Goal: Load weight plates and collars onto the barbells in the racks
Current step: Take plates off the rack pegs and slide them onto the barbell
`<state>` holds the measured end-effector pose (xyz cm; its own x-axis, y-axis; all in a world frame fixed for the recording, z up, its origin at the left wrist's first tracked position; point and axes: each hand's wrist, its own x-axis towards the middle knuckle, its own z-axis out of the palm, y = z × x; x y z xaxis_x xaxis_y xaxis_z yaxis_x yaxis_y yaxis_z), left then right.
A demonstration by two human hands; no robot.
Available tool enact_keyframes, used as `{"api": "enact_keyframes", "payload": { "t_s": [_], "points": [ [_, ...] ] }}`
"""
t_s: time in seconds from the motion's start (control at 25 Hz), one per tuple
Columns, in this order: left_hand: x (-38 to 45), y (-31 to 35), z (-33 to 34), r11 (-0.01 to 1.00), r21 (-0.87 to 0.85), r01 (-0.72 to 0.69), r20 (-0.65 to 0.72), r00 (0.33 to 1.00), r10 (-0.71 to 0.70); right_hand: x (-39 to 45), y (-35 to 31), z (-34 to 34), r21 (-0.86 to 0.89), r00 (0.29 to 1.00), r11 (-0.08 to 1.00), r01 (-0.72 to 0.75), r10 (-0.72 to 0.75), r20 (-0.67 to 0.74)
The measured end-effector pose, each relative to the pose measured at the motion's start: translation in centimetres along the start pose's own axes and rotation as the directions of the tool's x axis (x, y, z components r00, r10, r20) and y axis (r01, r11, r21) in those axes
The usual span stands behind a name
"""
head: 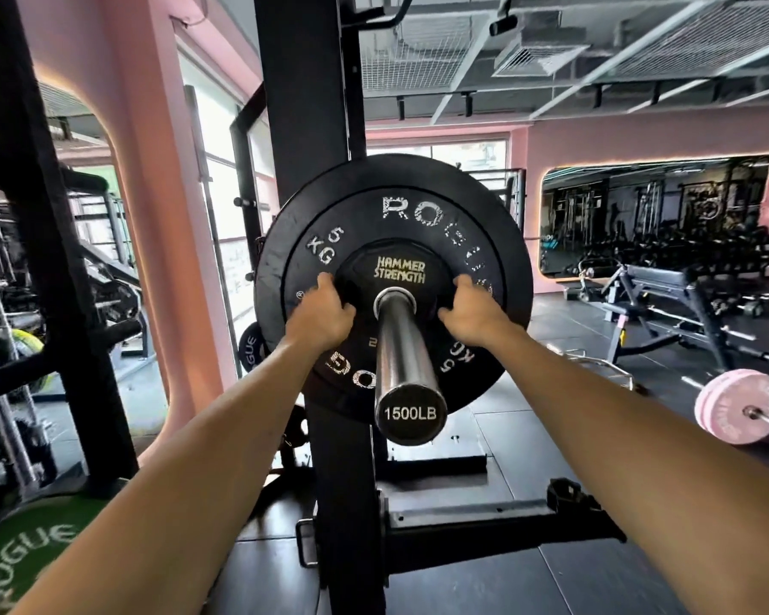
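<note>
1. As seen from the head camera, barbell sleeve (404,348), chrome, end cap marked 1500LB, points toward the viewer from the black rack upright (305,104)
2. Large plate (400,206), black, marked ROGUE and 5 KG, seated on the sleeve against the rack
3. Small plate (399,272), black, marked HAMMER STRENGTH, on the sleeve, flat against the large plate
4. Left hand (325,315), fingers curled round the small plate's left edge
5. Right hand (471,315), fingers curled round its right edge
6. Pink plates (735,406) on a floor barbell, far right
7. Green plate (27,552), marked ROGUE, lower left
</note>
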<state>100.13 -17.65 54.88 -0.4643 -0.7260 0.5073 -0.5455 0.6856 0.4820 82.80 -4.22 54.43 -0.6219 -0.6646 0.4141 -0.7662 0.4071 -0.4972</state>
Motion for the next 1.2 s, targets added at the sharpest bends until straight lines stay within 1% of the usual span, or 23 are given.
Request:
{"api": "enact_keyframes", "payload": {
  "t_s": [0.08, 0.24, 0.32, 0.4, 0.48, 0.64, 0.72, 0.8, 0.92, 1.08, 1.2],
  "points": [
    [1.1, -0.1, 0.7, 0.998, 0.064, -0.001, -0.005, 1.000, 0.001, 1.2, -0.2, 0.8, -0.020, 1.000, 1.000, 0.001, -0.001, -0.021],
    [2.2, 0.3, 1.4, 0.985, 0.170, 0.003, -0.051, 0.999, 0.006, 1.8, -0.6, 1.7, -0.063, 0.993, 0.998, 0.017, -0.024, -0.118],
    [2.4, 0.6, 1.4, 0.981, 0.193, 0.019, -0.041, 0.999, -0.011, 1.8, -0.8, 1.8, -0.064, 0.991, 0.998, 0.006, -0.015, -0.136],
    [2.1, 0.6, 1.1, 0.983, 0.184, 0.021, -0.006, 1.000, -0.021, 1.4, -1.3, 1.5, -0.041, 0.991, 0.999, 0.011, -0.016, -0.136],
    [1.3, 0.3, 0.8, 0.989, 0.144, 0.028, 0.018, 0.999, -0.031, 0.7, -1.6, 0.7, -0.030, 0.989, 0.998, 0.051, -0.055, -0.135],
    [-1.6, -0.1, -0.5, 0.994, -0.055, 0.097, 0.056, 0.994, -0.094, -2.2, -2.3, -1.5, -0.072, 0.989, 0.993, 0.092, -0.100, -0.112],
    [-3.5, 0.2, -1.6, 0.987, -0.136, 0.082, 0.056, 0.996, -0.074, -4.1, -2.5, -2.7, -0.122, 0.990, 0.990, 0.073, -0.086, -0.108],
    [-5.7, 0.6, -2.7, 0.992, -0.127, 0.020, 0.007, 1.000, -0.020, -6.0, -2.8, -3.6, -0.156, 0.989, 0.986, 0.055, -0.075, -0.127],
    [-8.9, 1.1, -4.2, 0.996, -0.074, -0.045, -0.067, 0.997, 0.040, -9.0, -3.1, -4.9, -0.145, 0.987, 0.988, 0.049, -0.070, -0.144],
    [-13.5, 2.1, -6.6, 0.995, -0.069, -0.071, -0.092, 0.994, 0.065, -14.0, -3.9, -7.0, -0.138, 0.986, 0.989, 0.061, -0.081, -0.145],
    [-16.6, 2.7, -8.3, 0.992, -0.062, -0.108, -0.093, 0.990, 0.102, -17.8, -4.6, -8.3, -0.096, 0.986, 0.994, 0.054, -0.068, -0.152]
  ]
}}
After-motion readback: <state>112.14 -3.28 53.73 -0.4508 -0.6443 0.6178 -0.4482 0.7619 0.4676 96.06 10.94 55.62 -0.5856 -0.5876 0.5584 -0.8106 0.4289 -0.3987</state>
